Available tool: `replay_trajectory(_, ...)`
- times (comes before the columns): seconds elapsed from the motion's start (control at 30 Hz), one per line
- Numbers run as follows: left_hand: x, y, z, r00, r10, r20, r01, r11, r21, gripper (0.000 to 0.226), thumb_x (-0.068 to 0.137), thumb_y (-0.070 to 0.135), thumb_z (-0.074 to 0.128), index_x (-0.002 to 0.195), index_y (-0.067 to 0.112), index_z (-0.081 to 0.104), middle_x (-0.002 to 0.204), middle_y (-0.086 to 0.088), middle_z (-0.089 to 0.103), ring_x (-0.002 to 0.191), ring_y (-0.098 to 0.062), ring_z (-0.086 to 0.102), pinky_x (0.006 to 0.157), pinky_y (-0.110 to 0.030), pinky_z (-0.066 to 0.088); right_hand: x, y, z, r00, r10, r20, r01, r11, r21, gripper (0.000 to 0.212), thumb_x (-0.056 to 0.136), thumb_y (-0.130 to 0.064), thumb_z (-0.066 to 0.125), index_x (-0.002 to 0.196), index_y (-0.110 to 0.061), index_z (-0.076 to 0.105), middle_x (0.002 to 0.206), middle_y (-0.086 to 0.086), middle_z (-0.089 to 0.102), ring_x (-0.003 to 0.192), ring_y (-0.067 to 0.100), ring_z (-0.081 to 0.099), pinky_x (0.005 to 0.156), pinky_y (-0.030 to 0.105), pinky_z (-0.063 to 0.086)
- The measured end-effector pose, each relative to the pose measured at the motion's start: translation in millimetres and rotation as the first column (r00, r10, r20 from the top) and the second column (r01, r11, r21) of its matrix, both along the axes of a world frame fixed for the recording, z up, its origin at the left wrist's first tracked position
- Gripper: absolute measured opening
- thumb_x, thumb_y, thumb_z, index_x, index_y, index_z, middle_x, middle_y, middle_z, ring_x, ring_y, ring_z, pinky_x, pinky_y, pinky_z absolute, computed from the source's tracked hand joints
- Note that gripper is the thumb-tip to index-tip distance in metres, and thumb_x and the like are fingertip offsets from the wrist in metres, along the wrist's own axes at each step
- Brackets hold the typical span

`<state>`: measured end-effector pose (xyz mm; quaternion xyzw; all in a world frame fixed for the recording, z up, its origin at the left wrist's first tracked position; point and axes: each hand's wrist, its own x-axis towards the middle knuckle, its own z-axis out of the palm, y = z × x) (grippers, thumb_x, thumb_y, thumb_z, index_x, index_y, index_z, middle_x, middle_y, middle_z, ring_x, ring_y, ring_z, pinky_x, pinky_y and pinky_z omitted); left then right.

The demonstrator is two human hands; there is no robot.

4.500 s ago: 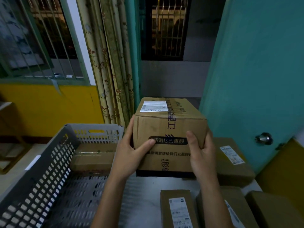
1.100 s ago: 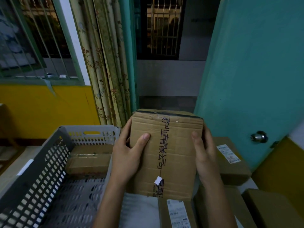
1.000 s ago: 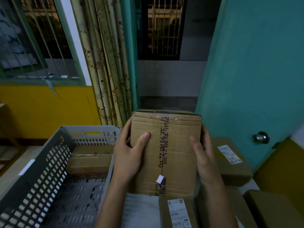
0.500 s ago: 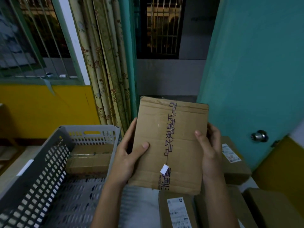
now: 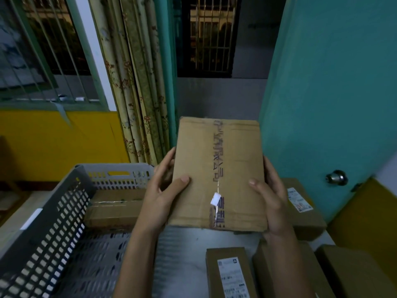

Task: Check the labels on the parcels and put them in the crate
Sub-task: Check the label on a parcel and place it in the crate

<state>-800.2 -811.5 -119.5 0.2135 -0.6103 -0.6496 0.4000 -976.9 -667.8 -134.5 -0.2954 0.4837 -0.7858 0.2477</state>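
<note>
We held the parcel (image 5: 219,173) clamped between both hands' (image 5: 163,190) grip; it should be lowered flat into the crate (image 5: 43,222), beside it.

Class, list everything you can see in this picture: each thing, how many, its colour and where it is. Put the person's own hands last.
held parcel: one, brown, raised in both hands, taped face to camera
crate: one, grey, lower left
parcel in crate: one, brown, at the far end
parcels on table: four, brown, lower right, two showing white labels
curtain: one, yellowish, floral, centre
door: one, teal, right, with metal knob
left hand: grips held parcel's left edge
right hand: grips its right edge
</note>
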Motion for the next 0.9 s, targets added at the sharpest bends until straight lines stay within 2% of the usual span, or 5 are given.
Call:
replay_trajectory(0.3,1.8,3.6,-8.0,0.987,-0.133,-0.094,0.133,0.991,0.001,0.087,0.063,0.033,0.077,0.145,0.044,0.049,0.134,0.024,0.063,0.120,-0.009,0.064,0.085,-0.023,0.056,1.0,-7.2,7.1,0.980,-0.181,0.080,0.182,0.983,-0.010,0.046,0.080,-0.034,0.067,0.126,-0.030,0.062,0.121,-0.007,0.068,0.110,0.021,0.068,0.075,0.034,0.058)
replay_trajectory(0.43,-4.8,2.6,-6.5,0.984,0.048,-0.174,-0.038,0.998,0.056,0.079,0.066,0.018,0.077,0.141,0.032,0.057,0.131,0.016,0.068,0.121,-0.014,0.065,0.086,-0.030,0.056,5.1,-2.4,5.8,0.999,-0.036,0.003,0.036,0.999,0.040,0.091,0.072,-0.067,0.076,0.150,-0.029,0.048,0.142,-0.005,0.061,0.129,0.019,0.060,0.098,0.043,0.053)
replay_trajectory(0.67,-8.2,5.4,-3.9,0.985,0.076,-0.156,-0.075,0.997,0.012,0.069,0.076,0.017,0.071,0.140,0.037,0.056,0.130,0.021,0.067,0.120,-0.009,0.065,0.088,-0.030,0.058,10.4,-3.5,-1.9,1.000,-0.018,-0.019,0.017,0.999,-0.046,0.060,0.083,-0.019,0.057,0.140,-0.037,0.052,0.135,-0.007,0.067,0.121,0.015,0.066,0.090,0.028,0.057)
replay_trajectory(0.8,-2.8,6.1,-7.5,0.998,0.006,-0.062,-0.009,0.999,-0.047,0.080,0.075,0.042,0.078,0.148,0.046,0.046,0.138,0.029,0.058,0.128,-0.008,0.059,0.097,-0.035,0.055,12.4,-5.2,0.2,0.989,-0.149,-0.006,0.148,0.986,-0.074,0.054,0.080,-0.019,0.060,0.133,-0.026,0.058,0.118,-0.014,0.072,0.108,0.009,0.069,0.078,0.025,0.058)
replay_trajectory(0.9,6.2,6.9,-5.9,0.988,-0.131,0.084,0.142,0.979,-0.148,0.118,0.058,0.057,0.086,0.156,0.051,0.021,0.135,0.049,0.047,0.127,0.010,0.053,0.096,-0.017,0.051,10.9,-0.5,2.7,0.984,-0.176,-0.035,0.174,0.983,-0.058,0.046,0.082,-0.033,0.066,0.126,-0.022,0.058,0.110,-0.015,0.072,0.104,0.011,0.068,0.075,0.023,0.057)
